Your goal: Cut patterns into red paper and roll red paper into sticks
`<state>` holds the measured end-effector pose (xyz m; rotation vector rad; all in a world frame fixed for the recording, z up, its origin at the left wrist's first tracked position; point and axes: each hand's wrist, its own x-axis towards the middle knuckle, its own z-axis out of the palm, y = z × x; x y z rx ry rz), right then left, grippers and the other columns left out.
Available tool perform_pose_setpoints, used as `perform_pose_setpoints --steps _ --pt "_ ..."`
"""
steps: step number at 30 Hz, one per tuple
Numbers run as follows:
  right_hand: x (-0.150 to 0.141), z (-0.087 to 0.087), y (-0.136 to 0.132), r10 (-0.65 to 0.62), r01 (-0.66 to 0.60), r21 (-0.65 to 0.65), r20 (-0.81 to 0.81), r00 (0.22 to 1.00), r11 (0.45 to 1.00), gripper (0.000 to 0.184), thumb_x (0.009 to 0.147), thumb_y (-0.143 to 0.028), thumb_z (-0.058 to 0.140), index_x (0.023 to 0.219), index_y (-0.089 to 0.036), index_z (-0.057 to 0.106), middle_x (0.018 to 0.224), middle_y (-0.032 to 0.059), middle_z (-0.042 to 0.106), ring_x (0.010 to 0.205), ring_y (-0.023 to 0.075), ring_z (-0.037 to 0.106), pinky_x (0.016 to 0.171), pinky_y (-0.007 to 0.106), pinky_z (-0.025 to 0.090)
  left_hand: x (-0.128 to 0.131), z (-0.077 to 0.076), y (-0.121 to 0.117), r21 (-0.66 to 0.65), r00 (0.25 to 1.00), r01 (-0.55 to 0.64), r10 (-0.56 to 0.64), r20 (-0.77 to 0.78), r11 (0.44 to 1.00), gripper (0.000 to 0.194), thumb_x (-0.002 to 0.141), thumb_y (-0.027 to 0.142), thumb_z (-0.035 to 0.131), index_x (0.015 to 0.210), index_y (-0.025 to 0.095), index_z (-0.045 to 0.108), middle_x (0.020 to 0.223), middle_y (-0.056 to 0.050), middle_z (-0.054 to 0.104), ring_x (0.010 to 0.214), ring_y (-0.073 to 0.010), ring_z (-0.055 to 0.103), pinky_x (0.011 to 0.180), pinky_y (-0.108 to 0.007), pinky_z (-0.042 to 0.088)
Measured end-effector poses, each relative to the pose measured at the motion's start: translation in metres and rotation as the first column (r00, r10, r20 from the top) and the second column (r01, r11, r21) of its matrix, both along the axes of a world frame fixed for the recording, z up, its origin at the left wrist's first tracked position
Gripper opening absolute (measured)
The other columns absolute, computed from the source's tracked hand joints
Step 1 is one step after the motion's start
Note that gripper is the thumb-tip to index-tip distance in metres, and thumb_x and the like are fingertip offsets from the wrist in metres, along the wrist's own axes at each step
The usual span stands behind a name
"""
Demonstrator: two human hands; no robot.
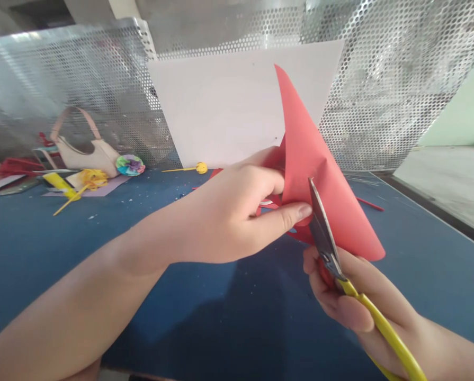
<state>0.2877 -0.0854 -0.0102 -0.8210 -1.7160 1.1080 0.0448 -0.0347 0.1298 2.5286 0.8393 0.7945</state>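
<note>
Head view, hands at work on paper over a blue table point(229, 317). A sheet of red paper point(320, 174), folded or curled into a pointed shape, is held up at the centre right of the frame, its tip rising toward the upper middle; it is pinched by the left hand point(237, 211), whose thumb is pressed flat against its lower edge while the other fingers are curled behind it. A pair of scissors point(328, 238) with yellow handles is gripped by the right hand point(351, 296) at the lower right; the grey blades are seen almost edge-on, set against the lower part of the red paper just beside the left thumb; how far the blades are parted cannot be told. The two hands are held close together, just short of touching.

A white sheet point(229, 111) is propped against a perforated metal screen point(379, 84) across the upper frame. At the middle left, on the table, are seen a pale handbag point(88, 151), a multicoloured paper flower point(130, 165), and yellow paper pieces point(88, 180); a yellow ball on a stick point(199, 168) lies near the foot of the white sheet.
</note>
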Motion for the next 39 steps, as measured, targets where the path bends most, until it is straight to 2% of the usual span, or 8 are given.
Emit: perform_pose_setpoints --steps 6,13,19,22,25,30,33,39 --pt "0.002 0.007 0.005 0.020 -0.022 0.033 0.065 0.998 0.999 0.042 0.093 -0.073 0.068 0.112 -0.036 0.073 0.085 0.0020 0.064 0.071 0.0197 0.063 0.072 0.031 0.062 -0.001 0.003 -0.001 0.008 1.000 -0.023 0.024 -0.013 1.000 0.026 0.103 0.033 0.062 0.084 0.019 0.073 0.119 -0.007 0.072 0.108 -0.0235 0.070 0.096 -0.033 0.061" --pt "0.003 0.008 0.010 0.057 -0.060 0.053 0.068 0.996 0.997 0.045 0.091 -0.071 0.071 0.114 -0.032 0.075 0.083 0.0026 0.065 0.066 0.0177 0.058 0.061 0.026 0.057 -0.005 0.005 0.002 -0.017 1.000 0.019 -0.019 -0.015 1.000 0.020 0.102 0.033 0.064 0.092 0.021 0.076 0.137 -0.005 0.068 0.116 -0.0229 0.070 0.100 -0.032 0.061" --pt "0.012 -0.007 0.012 0.094 -0.092 -0.033 0.073 0.993 0.995 0.049 0.088 -0.070 0.075 0.117 -0.031 0.071 0.086 0.0026 0.065 0.072 0.0200 0.059 0.073 0.031 0.059 -0.011 0.009 0.004 -0.012 0.999 -0.039 0.039 -0.013 0.999 0.043 0.107 0.040 0.055 0.071 0.018 0.062 0.098 -0.005 0.067 0.079 -0.0142 0.065 0.071 -0.026 0.056" --pt "0.011 -0.007 0.013 0.095 -0.093 -0.023 0.080 0.992 0.995 0.044 0.091 -0.066 0.073 0.118 -0.031 0.069 0.084 0.0017 0.064 0.067 0.0195 0.058 0.067 0.031 0.058 -0.012 0.010 0.004 0.044 0.995 -0.099 0.098 0.020 0.994 0.045 0.107 0.042 0.055 0.069 0.019 0.054 0.077 -0.002 0.056 0.061 -0.0114 0.052 0.052 -0.026 0.043" --pt "0.007 0.003 0.012 0.101 -0.102 0.007 0.096 0.990 0.995 0.041 0.094 -0.064 0.072 0.116 -0.029 0.071 0.080 0.0010 0.064 0.064 0.0186 0.058 0.062 0.029 0.056 -0.012 0.010 0.005 0.099 0.985 -0.159 0.151 0.085 0.982 0.046 0.105 0.040 0.059 0.066 0.019 0.046 0.066 0.000 0.046 0.054 -0.0105 0.042 0.048 -0.027 0.034" --pt "-0.001 0.017 0.008 0.072 -0.077 0.041 0.124 0.990 0.996 0.043 0.092 -0.067 0.073 0.110 -0.028 0.074 0.074 -0.0011 0.064 0.060 0.0153 0.055 0.058 0.025 0.052 -0.014 0.011 0.006 0.177 0.984 -0.161 0.144 0.105 0.971 0.043 0.101 0.033 0.068 0.065 0.018 0.050 0.072 -0.001 0.052 0.060 -0.0115 0.046 0.057 -0.029 0.039" --pt "0.000 0.011 0.007 0.110 -0.114 0.019 0.167 0.980 0.993 0.038 0.096 -0.063 0.070 0.115 -0.030 0.073 0.076 -0.0018 0.063 0.061 0.0154 0.056 0.061 0.025 0.051 -0.017 0.013 0.004 0.213 0.987 -0.158 0.155 0.032 0.964 0.041 0.106 0.033 0.060 0.068 0.018 0.054 0.080 -0.002 0.058 0.066 -0.0123 0.051 0.063 -0.028 0.044" --pt "0.005 -0.001 0.005 0.131 -0.125 -0.056 0.103 0.986 0.990 0.052 0.094 -0.077 0.061 0.121 -0.033 0.071 0.077 0.0006 0.066 0.063 0.0179 0.054 0.061 0.028 0.050 -0.020 0.013 -0.001 0.213 0.986 -0.145 0.158 -0.046 0.966 0.039 0.108 0.038 0.054 0.075 0.019 0.064 0.085 -0.004 0.064 0.072 -0.0161 0.057 0.064 -0.031 0.046"
